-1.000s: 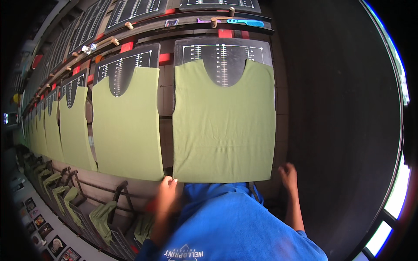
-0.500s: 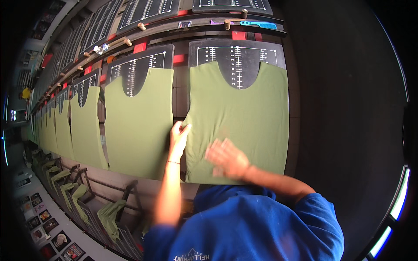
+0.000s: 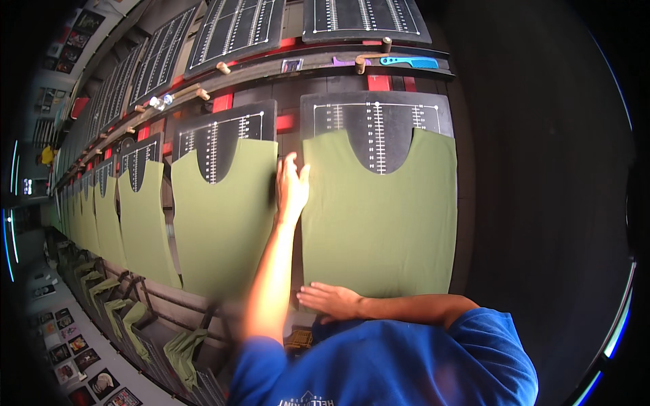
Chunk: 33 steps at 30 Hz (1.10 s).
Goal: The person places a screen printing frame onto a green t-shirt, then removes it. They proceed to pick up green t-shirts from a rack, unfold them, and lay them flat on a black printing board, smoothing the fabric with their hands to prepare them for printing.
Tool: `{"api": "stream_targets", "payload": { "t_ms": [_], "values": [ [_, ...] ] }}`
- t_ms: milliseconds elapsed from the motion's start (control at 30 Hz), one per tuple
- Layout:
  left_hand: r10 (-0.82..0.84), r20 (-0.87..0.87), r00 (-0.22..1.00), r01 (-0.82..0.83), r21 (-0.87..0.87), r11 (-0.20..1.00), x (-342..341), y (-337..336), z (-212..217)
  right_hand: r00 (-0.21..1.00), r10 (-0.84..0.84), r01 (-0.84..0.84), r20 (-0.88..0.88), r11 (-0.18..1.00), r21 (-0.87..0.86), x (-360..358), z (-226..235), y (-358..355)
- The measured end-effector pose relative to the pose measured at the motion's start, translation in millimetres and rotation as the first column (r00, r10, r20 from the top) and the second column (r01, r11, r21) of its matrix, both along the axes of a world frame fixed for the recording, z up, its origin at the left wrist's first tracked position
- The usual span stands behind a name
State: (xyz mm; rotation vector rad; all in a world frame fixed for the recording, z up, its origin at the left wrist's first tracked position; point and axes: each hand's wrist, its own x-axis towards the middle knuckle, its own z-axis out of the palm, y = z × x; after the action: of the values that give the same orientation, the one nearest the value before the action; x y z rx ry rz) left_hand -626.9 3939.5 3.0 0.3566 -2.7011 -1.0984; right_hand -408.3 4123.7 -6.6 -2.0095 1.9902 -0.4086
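Observation:
A green shirt panel (image 3: 382, 227) with a scooped neckline lies smooth over a dark board (image 3: 423, 116) marked with white scale lines. My left hand (image 3: 292, 189) is at the panel's left edge, over the gap beside the neighbouring board. Its fingers and thumb are apart, and nothing shows in them. At the panel's lower left corner, my right hand (image 3: 332, 301) rests flat with its fingers stretched out to the left. Just left of my left hand lies a second green panel (image 3: 227, 227), spread on its own board (image 3: 254, 122).
Further green panels (image 3: 143, 216) on boards run off to the left. A dark rail (image 3: 325, 68) crosses beyond them, with wooden pegs (image 3: 360, 65) and a blue comb-like tool (image 3: 409, 62). Green pieces (image 3: 183, 355) hang over boards at lower left. A dark surface (image 3: 535, 203) fills the right.
My left hand has let go of the panel's edge and moved farther up along it. My right hand has slid down to the hem, and the creases are gone. The view has shifted slightly.

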Motion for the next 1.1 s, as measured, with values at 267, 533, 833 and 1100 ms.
{"api": "stream_targets", "payload": {
  "t_ms": [267,533,833,1100],
  "values": [
    [-0.132,0.250,0.959,0.089,0.176,0.980,-57.7,3.3,-4.5,0.962,-0.269,0.271,0.040,0.956,-0.108,-211.4,-2.8,45.0],
    [-0.052,-0.064,0.997,0.040,-0.172,0.984,-64.4,-35.1,3.7,0.608,-0.764,0.778,-0.217,0.627,-0.027,-282.1,22.9,-45.4],
    [-0.126,-0.036,0.991,0.115,-0.224,0.968,87.6,50.1,32.8,0.946,-0.299,0.299,0.122,0.954,0.023,-79.3,16.2,120.5],
    [-0.529,0.326,0.783,0.612,-0.258,0.748,235.0,169.7,8.0,0.637,-0.733,0.732,-0.240,0.673,-0.111,-345.1,9.5,229.9]
  ]
}}
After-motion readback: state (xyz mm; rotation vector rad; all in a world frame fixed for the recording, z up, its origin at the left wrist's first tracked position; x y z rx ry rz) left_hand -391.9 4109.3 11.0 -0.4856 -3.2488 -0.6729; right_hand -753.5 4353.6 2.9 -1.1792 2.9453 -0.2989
